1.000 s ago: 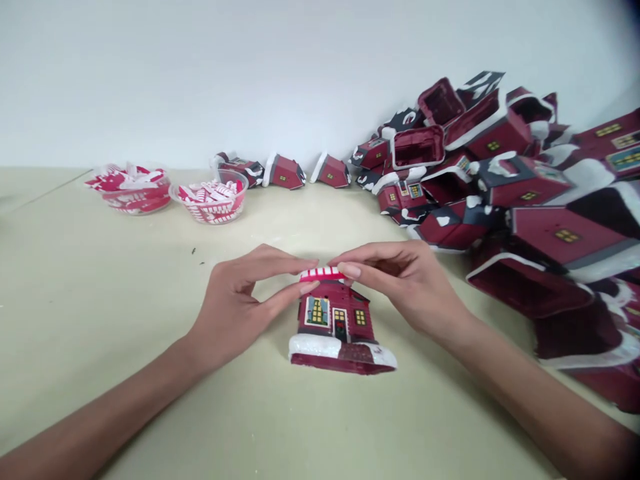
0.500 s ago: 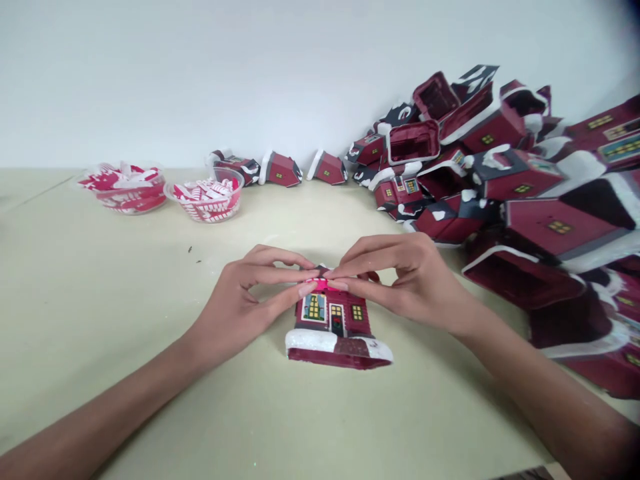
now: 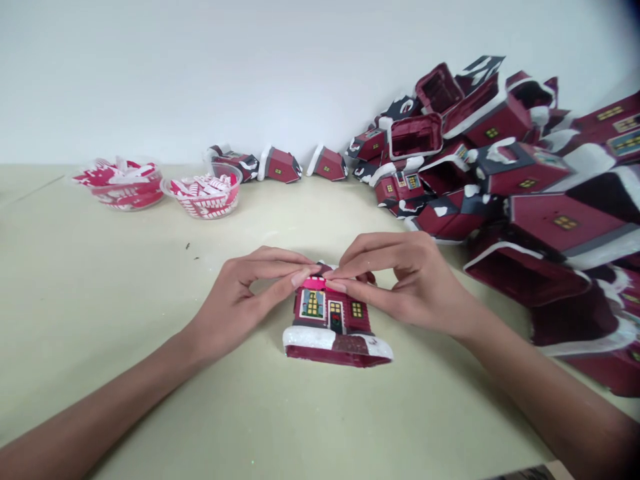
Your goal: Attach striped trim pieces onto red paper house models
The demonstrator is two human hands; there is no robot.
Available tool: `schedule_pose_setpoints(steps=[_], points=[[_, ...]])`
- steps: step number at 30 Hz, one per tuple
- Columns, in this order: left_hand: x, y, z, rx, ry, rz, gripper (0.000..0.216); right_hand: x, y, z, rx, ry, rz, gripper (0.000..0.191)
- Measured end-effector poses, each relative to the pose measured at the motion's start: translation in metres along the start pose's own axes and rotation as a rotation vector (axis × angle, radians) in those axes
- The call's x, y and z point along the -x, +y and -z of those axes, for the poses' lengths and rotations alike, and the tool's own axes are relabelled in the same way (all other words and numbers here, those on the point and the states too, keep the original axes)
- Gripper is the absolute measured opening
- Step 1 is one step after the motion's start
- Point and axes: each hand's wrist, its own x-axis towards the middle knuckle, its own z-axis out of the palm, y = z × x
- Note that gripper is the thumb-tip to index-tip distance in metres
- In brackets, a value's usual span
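Observation:
A small dark-red model house, with yellow windows, a wreathed door and a white snowy rim, lies front up on the table, its open base towards me. Across its front, just below the dark roof, sits a small bright pink strip with a white edge. My left hand pinches at the strip's left end, thumb and forefinger close together at the roof line. At the right end my right hand presses thumb and forefinger on the strip. My fingers hide part of the roof and strip.
Two clear plastic bowls, a left one and a right one, hold red-and-white striped pieces. A large heap of similar houses rises at the right. Several more houses lie along the wall.
My left thumb has slid up and left along the strip, baring more of its pink left part. My right hand stays nearly where it was. The view has shifted slightly.

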Motion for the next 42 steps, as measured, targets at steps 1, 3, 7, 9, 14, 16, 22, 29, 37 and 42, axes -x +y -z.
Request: schedule_pose_setpoints(steps=[1, 3, 7, 9, 14, 16, 22, 29, 37, 42], points=[[0.000, 0.000, 0.000, -0.002, 0.006, 0.000, 0.018, 0.000, 0.000, 0.000, -0.002, 0.002, 0.009, 0.008], [0.001, 0.001, -0.001, -0.002, 0.017, -0.004, 0.019, 0.000, -0.001, -0.001, -0.002, -0.001, 0.018, 0.009], [0.002, 0.002, -0.002, 0.018, 0.026, 0.005, 0.019, -0.001, -0.002, -0.002, -0.017, -0.008, -0.004, 0.009], [0.002, 0.002, -0.003, 0.030, 0.034, 0.025, 0.018, -0.001, -0.002, -0.002, -0.042, -0.019, -0.032, 0.009], [0.000, 0.003, -0.007, 0.052, 0.062, 0.036, 0.012, -0.002, -0.003, -0.002, -0.123, -0.071, -0.083, 0.009], [0.000, 0.004, -0.007, 0.069, 0.063, 0.035, 0.011, -0.002, -0.005, -0.002, -0.129, -0.075, -0.084, 0.010], [0.002, 0.010, -0.008, 0.117, 0.074, 0.040, 0.009, -0.003, -0.008, -0.005, -0.167, -0.108, -0.081, 0.014], [0.002, 0.004, -0.007, 0.019, 0.064, 0.002, 0.011, 0.006, -0.001, -0.006, -0.201, -0.051, -0.108, 0.010], [0.024, 0.034, -0.004, -0.286, 0.127, -0.102, 0.022, 0.032, -0.036, -0.010, -0.031, -0.011, -0.177, 0.028], [0.056, 0.039, -0.019, -0.663, 0.153, -0.258, 0.041, 0.034, -0.041, -0.005, 0.079, -0.069, -0.007, 0.042]])
